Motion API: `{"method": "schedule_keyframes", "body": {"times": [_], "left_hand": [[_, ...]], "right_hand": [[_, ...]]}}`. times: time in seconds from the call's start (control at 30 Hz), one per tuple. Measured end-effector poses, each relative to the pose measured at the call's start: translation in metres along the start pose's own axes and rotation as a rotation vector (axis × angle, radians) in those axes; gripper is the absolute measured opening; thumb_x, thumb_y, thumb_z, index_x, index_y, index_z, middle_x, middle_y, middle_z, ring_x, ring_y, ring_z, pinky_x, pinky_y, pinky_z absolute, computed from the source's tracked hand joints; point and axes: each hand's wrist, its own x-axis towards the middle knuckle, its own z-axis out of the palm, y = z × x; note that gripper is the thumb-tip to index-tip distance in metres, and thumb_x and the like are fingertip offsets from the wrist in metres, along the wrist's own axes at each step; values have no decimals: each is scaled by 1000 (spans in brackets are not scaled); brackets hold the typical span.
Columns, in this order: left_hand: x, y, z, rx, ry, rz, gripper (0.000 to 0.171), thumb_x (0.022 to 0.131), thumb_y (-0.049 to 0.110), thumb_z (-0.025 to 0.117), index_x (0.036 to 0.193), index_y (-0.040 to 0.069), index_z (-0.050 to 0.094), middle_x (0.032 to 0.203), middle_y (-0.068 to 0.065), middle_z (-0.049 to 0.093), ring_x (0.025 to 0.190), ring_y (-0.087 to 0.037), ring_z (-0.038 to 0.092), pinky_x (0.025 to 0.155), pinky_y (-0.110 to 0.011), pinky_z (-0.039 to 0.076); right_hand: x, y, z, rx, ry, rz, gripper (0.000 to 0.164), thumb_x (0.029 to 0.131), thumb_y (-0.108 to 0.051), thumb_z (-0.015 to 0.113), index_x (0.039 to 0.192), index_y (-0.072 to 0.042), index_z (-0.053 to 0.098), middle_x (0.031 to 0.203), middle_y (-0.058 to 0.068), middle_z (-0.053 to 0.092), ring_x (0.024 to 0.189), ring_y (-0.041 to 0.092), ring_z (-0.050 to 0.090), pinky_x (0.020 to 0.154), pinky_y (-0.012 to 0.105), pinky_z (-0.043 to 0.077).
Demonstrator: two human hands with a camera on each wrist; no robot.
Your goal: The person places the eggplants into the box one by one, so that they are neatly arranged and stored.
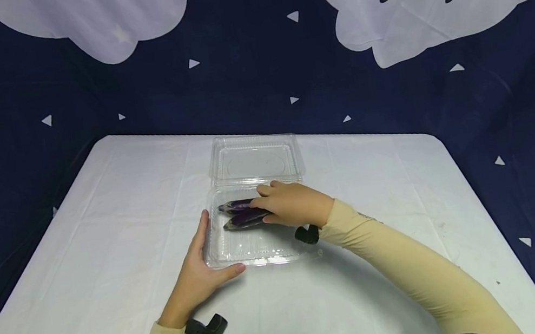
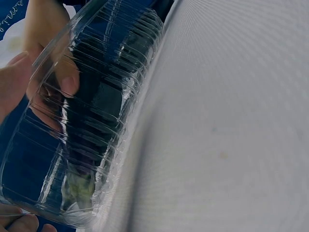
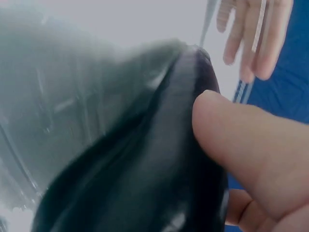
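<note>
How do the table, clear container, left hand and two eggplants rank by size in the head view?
1. White table
2. Clear container
3. Left hand
4. Eggplants: look alike, both partly hidden by the right hand, so unranked between them

Free room above the lid (image 1: 256, 164)

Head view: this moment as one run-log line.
right hand: grips two slender dark-purple eggplants | clear rectangular plastic container: clear lid open, eggplants inside | left hand: spread at near-left corner
</note>
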Motion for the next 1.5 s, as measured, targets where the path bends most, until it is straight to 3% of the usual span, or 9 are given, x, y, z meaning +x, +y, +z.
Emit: {"method": "schedule_keyframes", "body": {"times": [0.17, 0.4, 0.57, 0.73, 0.87, 1.07, 1.23, 1.5], "left_hand": [[1, 1, 0, 4, 3, 5, 129, 68, 26, 93, 161, 27, 3, 168, -4, 9, 153, -34, 11, 120, -62, 15], [2, 1, -1, 14, 1, -4, 129, 68, 27, 92, 161, 30, 3, 168, -4, 8, 154, -34, 10, 120, -62, 15], [1, 0, -1, 13, 1, -7, 128, 69, 28, 92, 161, 30, 3, 168, -4, 8, 154, -34, 10, 120, -62, 15], [0, -1, 1, 12, 0, -6, 129, 69, 27, 92, 161, 28, 2, 168, -4, 7, 154, -35, 9, 120, -63, 14], [0, -2, 2, 18, 0, -4, 130, 68, 27, 93, 161, 27, 2, 168, -5, 6, 153, -37, 9, 119, -64, 14], [0, -2, 1, 24, 6, -14, 130, 68, 28, 93, 161, 27, 3, 168, -5, 7, 154, -36, 10, 119, -64, 14], [0, -1, 1, 22, 8, -19, 130, 67, 27, 93, 161, 28, 3, 168, -4, 8, 154, -36, 9, 120, -64, 13], [-1, 0, 1, 31, 11, -16, 131, 67, 27, 93, 161, 28, 3, 168, -6, 7, 153, -37, 10, 120, -64, 14]], "right_hand": [[3, -5, 3, -37, 11, 2, 40, 97, -33, 65, 134, -18, 58, 132, 7, 60, 111, 34, 64, 80, 43, 60], [6, -7, 8, -110, 64, -14, 40, 91, -36, 72, 125, -20, 59, 116, 0, 64, 94, 24, 67, 69, 37, 59], [7, -8, 14, -128, 65, -20, 42, 86, -39, 76, 121, -20, 59, 112, -2, 65, 93, 22, 68, 71, 36, 60], [8, -7, 17, -80, 43, 9, 47, 83, -43, 78, 120, -21, 60, 114, -3, 66, 98, 21, 67, 76, 38, 59], [4, -1, 16, -10, 43, 28, 55, 84, -47, 75, 131, -24, 59, 121, -3, 64, 105, 21, 65, 83, 39, 58], [-16, 15, 3, 102, 157, 55, 53, 90, -46, 70, 135, -22, 58, 123, -4, 64, 110, 20, 63, 91, 40, 55], [-46, 36, -3, 195, 223, 124, 56, 92, -47, 67, 140, -22, 54, 122, -2, 63, 106, 17, 58, 88, 38, 53], [-95, 74, 24, 318, 239, 267, 62, 91, -46, 68, 145, -20, 50, 122, 4, 62, 112, 24, 59, 94, 44, 49]]}}
